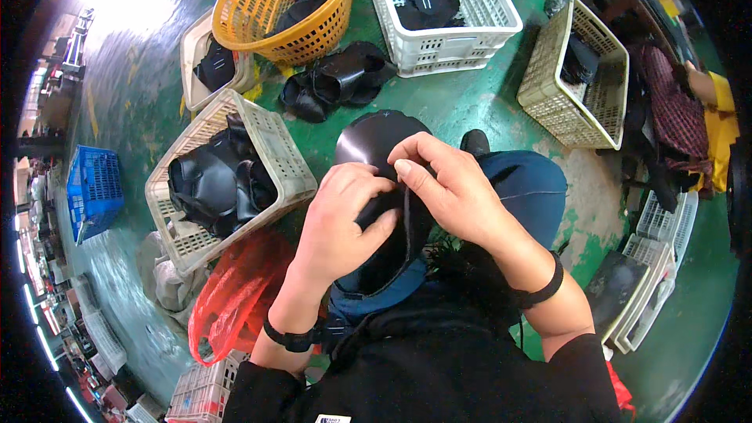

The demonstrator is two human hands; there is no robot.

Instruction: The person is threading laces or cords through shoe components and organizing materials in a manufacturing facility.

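Gripping a black leather piece [376, 145] from both sides, the person works it over the lap, above a knee in blue trousers [529, 184]. The left hand [341, 223] is closed around the lower part of the piece, thumb pressed against its dark folded edge. The right hand [450, 184] pinches the upper fold between thumb and forefinger, its fingers curled down over the material. The two hands touch each other at the fingertips. The rounded top of the piece sticks up beyond the fingers, smooth and dull black. Each wrist carries a black band.

On the green floor [462, 102] stand several baskets. To the left, just beside the left hand, a beige basket [274, 141] is tilted and filled with more black pieces. Behind it an orange basket [266, 23] and a white crate [478, 8] also hold dark pieces, and a loose pile of black pieces [337, 78] lies on the floor between them. Another beige basket [583, 106] stands tilted to the right. A red plastic bag [235, 290] lies crumpled below the left forearm, and a blue crate [94, 188] sits well apart at the far left.
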